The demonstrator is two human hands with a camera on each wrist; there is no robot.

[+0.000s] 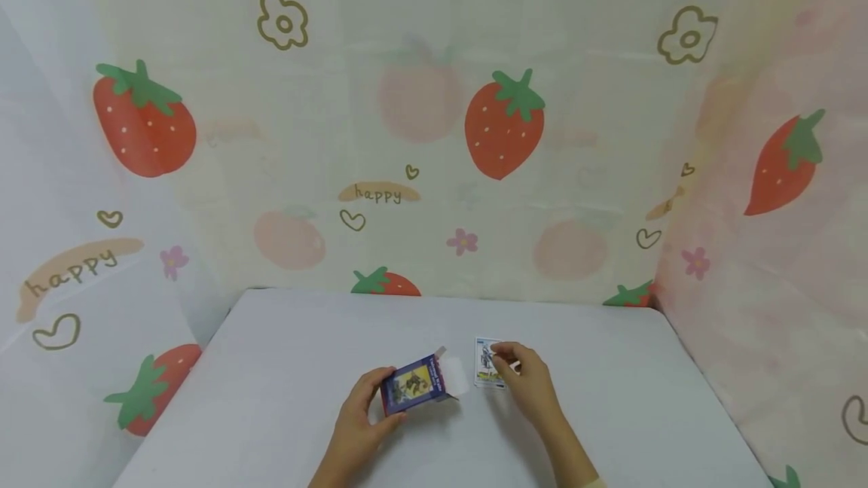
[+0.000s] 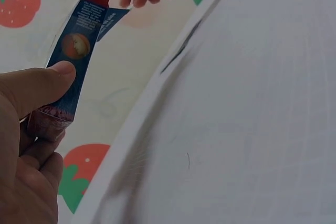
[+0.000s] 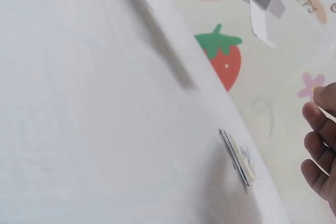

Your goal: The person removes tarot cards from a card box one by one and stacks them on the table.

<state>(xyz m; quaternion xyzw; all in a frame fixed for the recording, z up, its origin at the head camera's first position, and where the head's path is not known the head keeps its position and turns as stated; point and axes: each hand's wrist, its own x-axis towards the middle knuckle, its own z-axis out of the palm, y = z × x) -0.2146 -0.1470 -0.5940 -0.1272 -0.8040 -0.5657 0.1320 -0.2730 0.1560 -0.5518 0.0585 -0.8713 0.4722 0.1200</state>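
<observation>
My left hand (image 1: pixel 359 420) grips a dark blue card box (image 1: pixel 411 385) with a picture on its front, thumb along one edge. White end flaps (image 1: pixel 458 375) stand out from the box's right end, which is unfastened. In the left wrist view the thumb (image 2: pixel 60 74) presses the narrow printed side of the box (image 2: pixel 79 45). A small stack of picture cards (image 1: pixel 484 371) lies on the table right of the box. Over the stack hovers my right hand (image 1: pixel 532 386), fingers loosely bent with nothing between them; the right wrist view shows it apart from the cards (image 3: pixel 239 160).
A white-covered table (image 1: pixel 271 367) spreads beneath both hands. Behind it and at the sides hang curtains (image 1: pixel 420 134) printed with strawberries, flowers and hearts. The table's far edge runs just beyond the cards.
</observation>
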